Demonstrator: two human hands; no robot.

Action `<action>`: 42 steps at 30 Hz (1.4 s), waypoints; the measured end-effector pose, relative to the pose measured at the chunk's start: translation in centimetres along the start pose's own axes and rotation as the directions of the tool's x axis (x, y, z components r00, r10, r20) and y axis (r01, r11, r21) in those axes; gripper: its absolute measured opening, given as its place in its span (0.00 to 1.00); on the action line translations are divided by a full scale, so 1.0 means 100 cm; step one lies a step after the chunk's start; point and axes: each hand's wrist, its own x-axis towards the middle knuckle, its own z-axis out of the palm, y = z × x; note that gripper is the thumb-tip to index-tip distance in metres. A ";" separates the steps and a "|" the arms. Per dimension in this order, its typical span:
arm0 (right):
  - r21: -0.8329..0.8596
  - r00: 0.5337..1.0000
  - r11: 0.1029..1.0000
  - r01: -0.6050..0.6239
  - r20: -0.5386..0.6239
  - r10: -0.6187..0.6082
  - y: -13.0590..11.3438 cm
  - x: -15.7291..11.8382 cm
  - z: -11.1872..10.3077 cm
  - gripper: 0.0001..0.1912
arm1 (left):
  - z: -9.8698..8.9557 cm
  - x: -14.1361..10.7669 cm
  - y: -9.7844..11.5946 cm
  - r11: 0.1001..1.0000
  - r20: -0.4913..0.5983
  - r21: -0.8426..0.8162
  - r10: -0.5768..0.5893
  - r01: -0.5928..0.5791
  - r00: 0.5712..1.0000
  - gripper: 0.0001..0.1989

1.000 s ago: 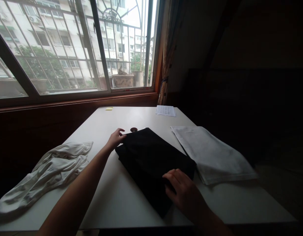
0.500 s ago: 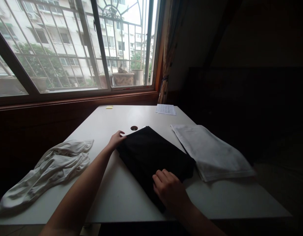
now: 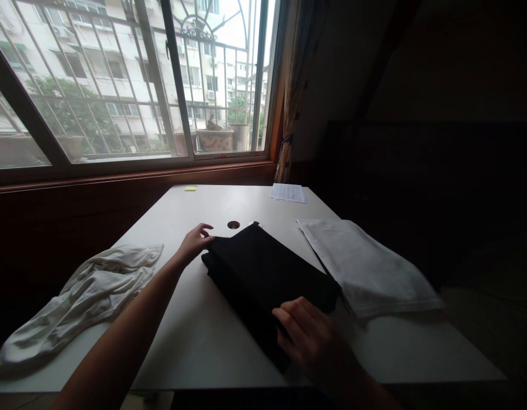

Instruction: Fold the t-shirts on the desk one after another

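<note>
A folded black garment (image 3: 267,265) lies at an angle on the white table (image 3: 195,336); its exact kind does not show. At its far left corner, my left hand (image 3: 195,242) pinches the top layer between thumb and fingers and holds it slightly raised. My right hand (image 3: 310,336) is closed on the garment's near edge, the fingers curled over the cloth. Part of that near edge is hidden behind the right hand.
A crumpled white garment (image 3: 96,290) lies on the left of the table. To the right is a flat, folded white cloth (image 3: 370,267). Papers (image 3: 289,192) and a yellow note (image 3: 191,188) lie at the back, near a round hole (image 3: 233,225). Beyond is a barred window (image 3: 118,85).
My left hand has moved a little left, drawing the garment's far left corner with it. My right hand has shifted slightly right and toward me, its fingers curled more tightly on the near edge.
</note>
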 end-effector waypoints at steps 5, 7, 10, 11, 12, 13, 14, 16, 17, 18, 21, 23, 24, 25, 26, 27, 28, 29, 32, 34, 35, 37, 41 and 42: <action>0.182 0.957 0.981 -0.070 0.291 0.014 -0.008 -0.021 0.011 0.08 | -0.004 -0.018 -0.017 0.983 -0.002 0.173 0.069 -0.067 0.998 0.18; 0.267 0.938 0.951 -0.153 0.343 0.055 -0.001 -0.021 0.009 0.08 | 0.001 -0.021 -0.012 0.962 -0.014 0.241 0.136 -0.129 0.991 0.19; 0.285 0.945 0.931 -0.229 0.293 0.143 0.017 -0.012 0.012 0.11 | 0.025 -0.024 0.008 0.862 0.092 0.375 0.331 -0.340 0.939 0.20; 0.243 0.946 0.939 -0.243 0.273 0.175 0.023 -0.009 0.017 0.14 | 0.038 -0.025 0.017 0.809 0.170 0.400 0.397 -0.432 0.902 0.20; 0.183 0.944 0.952 -0.247 0.266 0.194 0.027 -0.007 0.024 0.17 | 0.052 -0.025 0.024 0.759 0.260 0.397 0.445 -0.515 0.857 0.21; 0.118 0.942 0.965 -0.236 0.273 0.197 0.030 -0.007 0.032 0.21 | 0.068 -0.025 0.031 0.724 0.340 0.381 0.469 -0.575 0.815 0.22; 0.058 0.938 0.975 -0.213 0.291 0.188 0.032 -0.009 0.042 0.25 | 0.083 -0.024 0.035 0.704 0.405 0.367 0.467 -0.608 0.786 0.23; -0.019 0.930 0.986 -0.166 0.330 0.163 0.033 -0.016 0.060 0.32 | 0.109 -0.017 0.039 0.697 0.519 0.368 0.395 -0.615 0.758 0.25; -0.038 0.927 0.987 -0.155 0.341 0.159 0.033 -0.021 0.067 0.33 | 0.118 -0.012 0.038 0.704 0.546 0.386 0.347 -0.596 0.763 0.25; -0.049 0.924 0.987 -0.154 0.347 0.161 0.032 -0.025 0.072 0.34 | 0.124 -0.005 0.036 0.709 0.558 0.407 0.305 -0.575 0.771 0.25; -0.064 0.921 0.984 -0.167 0.347 0.179 0.032 -0.037 0.078 0.35 | 0.125 0.017 0.025 0.722 0.534 0.461 0.239 -0.516 0.811 0.26; -0.067 0.917 0.982 -0.177 0.351 0.189 0.031 -0.042 0.075 0.36 | 0.119 0.029 0.019 0.732 0.508 0.485 0.210 -0.479 0.835 0.27; -0.068 0.914 0.981 -0.179 0.357 0.192 0.031 -0.044 0.072 0.36 | 0.115 0.033 0.016 0.738 0.493 0.496 0.194 -0.457 0.848 0.27; -0.068 0.911 0.981 -0.180 0.364 0.193 0.031 -0.045 0.070 0.36 | 0.111 0.035 0.014 0.745 0.476 0.504 0.182 -0.436 0.860 0.27; -0.069 0.908 0.981 -0.180 0.372 0.193 0.030 -0.047 0.068 0.36 | 0.108 0.036 0.012 0.752 0.458 0.510 0.173 -0.417 0.872 0.28; -0.069 0.905 0.981 -0.179 0.379 0.192 0.030 -0.048 0.065 0.36 | 0.105 0.035 0.010 0.757 0.440 0.515 0.168 -0.401 0.882 0.28; -0.067 0.903 0.982 -0.178 0.385 0.190 0.029 -0.050 0.063 0.36 | 0.103 0.032 0.008 0.762 0.421 0.520 0.165 -0.386 0.892 0.28; -0.062 0.902 0.982 -0.178 0.389 0.188 0.029 -0.051 0.060 0.37 | 0.101 0.029 0.007 0.766 0.401 0.524 0.163 -0.372 0.902 0.27; -0.020 0.897 0.983 -0.182 0.406 0.174 0.030 -0.054 0.051 0.39 | 0.091 0.012 0.004 0.777 0.336 0.538 0.159 -0.327 0.929 0.28; 0.025 0.891 0.983 -0.181 0.428 0.153 0.032 -0.054 0.044 0.40 | 0.081 -0.002 0.001 0.796 0.275 0.534 0.154 -0.284 0.949 0.31; 0.046 0.888 0.982 -0.183 0.437 0.145 0.034 -0.054 0.041 0.40 | 0.075 -0.008 0.000 0.814 0.244 0.522 0.144 -0.255 0.959 0.33; 0.090 0.885 0.979 -0.183 0.449 0.124 0.037 -0.051 0.034 0.41 | 0.061 -0.018 -0.003 0.865 0.205 0.468 0.094 -0.182 0.974 0.38; 0.179 0.875 0.970 -0.166 0.481 0.061 0.047 -0.043 0.022 0.39 | 0.029 -0.033 -0.011 0.948 0.221 0.308 0.011 -0.080 0.975 0.47; 0.197 0.868 0.966 -0.165 0.495 0.048 0.051 -0.041 0.020 0.38 | 0.022 -0.036 -0.013 0.960 0.219 0.273 0.007 -0.068 0.976 0.49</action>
